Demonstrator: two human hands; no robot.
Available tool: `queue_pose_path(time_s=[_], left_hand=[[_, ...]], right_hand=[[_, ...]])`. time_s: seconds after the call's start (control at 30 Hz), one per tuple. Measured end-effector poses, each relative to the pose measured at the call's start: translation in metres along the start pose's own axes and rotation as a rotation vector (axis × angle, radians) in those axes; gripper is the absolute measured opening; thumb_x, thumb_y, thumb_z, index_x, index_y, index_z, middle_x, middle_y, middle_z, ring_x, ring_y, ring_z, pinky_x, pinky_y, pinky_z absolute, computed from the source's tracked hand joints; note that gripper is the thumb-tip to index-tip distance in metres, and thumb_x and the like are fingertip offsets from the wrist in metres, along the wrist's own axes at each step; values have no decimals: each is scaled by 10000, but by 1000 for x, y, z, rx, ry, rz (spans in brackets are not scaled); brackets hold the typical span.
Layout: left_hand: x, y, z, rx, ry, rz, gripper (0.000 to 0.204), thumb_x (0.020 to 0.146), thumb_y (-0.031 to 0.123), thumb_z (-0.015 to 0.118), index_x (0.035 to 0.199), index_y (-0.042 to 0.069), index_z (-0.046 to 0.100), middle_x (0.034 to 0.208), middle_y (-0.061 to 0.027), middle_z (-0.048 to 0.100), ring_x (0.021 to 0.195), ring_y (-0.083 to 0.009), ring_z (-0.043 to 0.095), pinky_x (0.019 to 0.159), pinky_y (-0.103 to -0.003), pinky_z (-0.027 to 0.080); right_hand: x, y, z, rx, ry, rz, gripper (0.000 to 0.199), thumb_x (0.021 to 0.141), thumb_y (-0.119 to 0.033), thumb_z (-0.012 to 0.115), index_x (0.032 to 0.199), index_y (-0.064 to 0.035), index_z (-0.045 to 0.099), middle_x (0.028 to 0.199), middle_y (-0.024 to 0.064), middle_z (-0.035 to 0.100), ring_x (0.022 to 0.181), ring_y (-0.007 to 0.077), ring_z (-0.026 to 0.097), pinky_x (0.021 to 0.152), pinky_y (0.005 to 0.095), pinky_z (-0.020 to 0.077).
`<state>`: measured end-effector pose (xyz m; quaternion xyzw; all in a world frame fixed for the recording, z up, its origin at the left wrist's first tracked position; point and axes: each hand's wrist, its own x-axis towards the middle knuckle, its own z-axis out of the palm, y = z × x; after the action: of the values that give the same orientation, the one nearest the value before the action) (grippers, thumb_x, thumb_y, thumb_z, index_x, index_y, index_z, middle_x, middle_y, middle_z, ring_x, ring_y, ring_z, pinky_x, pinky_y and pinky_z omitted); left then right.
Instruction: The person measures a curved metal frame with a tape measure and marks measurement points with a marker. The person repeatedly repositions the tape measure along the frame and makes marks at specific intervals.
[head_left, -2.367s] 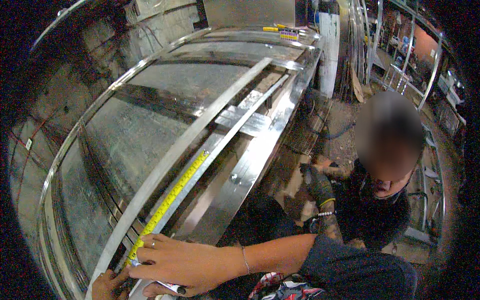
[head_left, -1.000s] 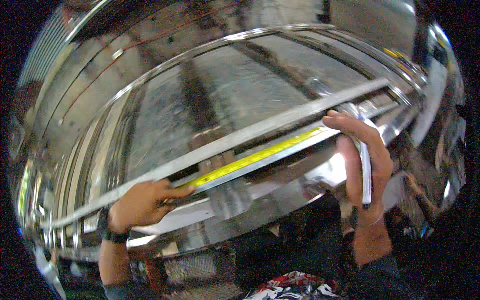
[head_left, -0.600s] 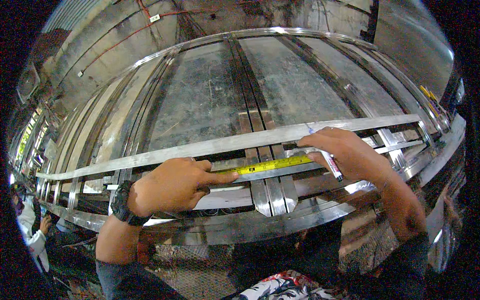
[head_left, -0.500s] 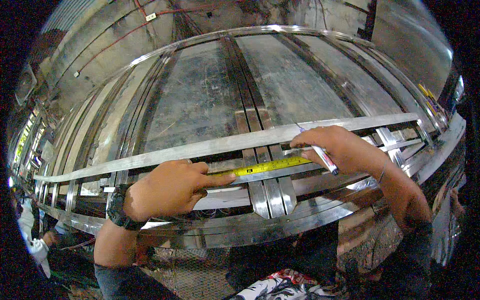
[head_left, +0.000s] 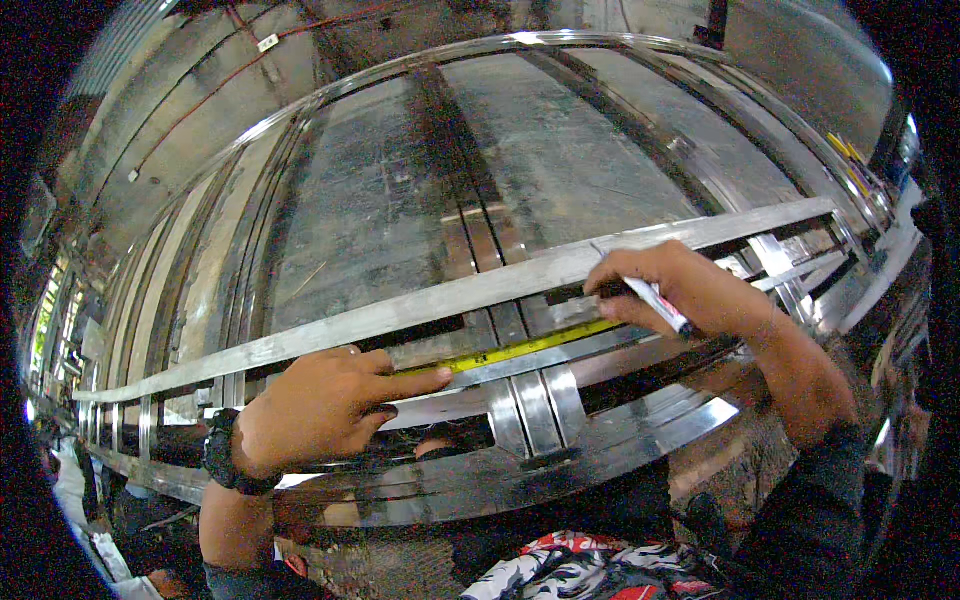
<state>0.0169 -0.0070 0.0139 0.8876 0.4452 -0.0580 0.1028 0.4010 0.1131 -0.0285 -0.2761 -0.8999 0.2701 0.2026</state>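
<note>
A yellow measuring tape [head_left: 520,350] lies stretched along a long metal bar [head_left: 440,300] of a large steel frame. My left hand [head_left: 320,405] presses the tape's left end flat against the frame, forefinger pointing along it; a black watch is on that wrist. My right hand [head_left: 675,290] holds a white marker pen [head_left: 660,303] with its tip against the bar, just above the tape's right end.
The frame [head_left: 560,460] is built of shiny rails with upright slats [head_left: 530,405] crossing under the tape. Below it lies a grey concrete floor [head_left: 560,150]. Yellow objects [head_left: 845,150] rest at the frame's far right. Patterned clothing [head_left: 590,570] shows at the bottom.
The view swung from the frame's end to face its side. My left hand now pins the tape, and my right hand has brought the marker to the bar above it.
</note>
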Motion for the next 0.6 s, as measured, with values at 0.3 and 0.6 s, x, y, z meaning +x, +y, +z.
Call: queue_pose_path(time_s=[0.3, 0.6], left_hand=[[-2, -2, 1, 28, -9, 18, 724, 948, 150, 696, 1616, 371, 528, 965, -139, 666, 841, -386, 692, 793, -510, 565], [-4, 2, 4, 20, 10, -10, 742, 939, 169, 719, 1624, 369, 517, 979, -136, 602, 874, -389, 665, 798, -524, 548]], right_hand=[[2, -10, 3, 53, -135, 159, 229, 975, -83, 778, 1195, -67, 715, 1051, 114, 781, 943, 245, 753, 845, 371, 565], [1, -9, 3, 79, -132, 132, 255, 977, -111, 766, 1209, -90, 664, 1058, 143, 750, 991, 330, 754, 863, 425, 557]])
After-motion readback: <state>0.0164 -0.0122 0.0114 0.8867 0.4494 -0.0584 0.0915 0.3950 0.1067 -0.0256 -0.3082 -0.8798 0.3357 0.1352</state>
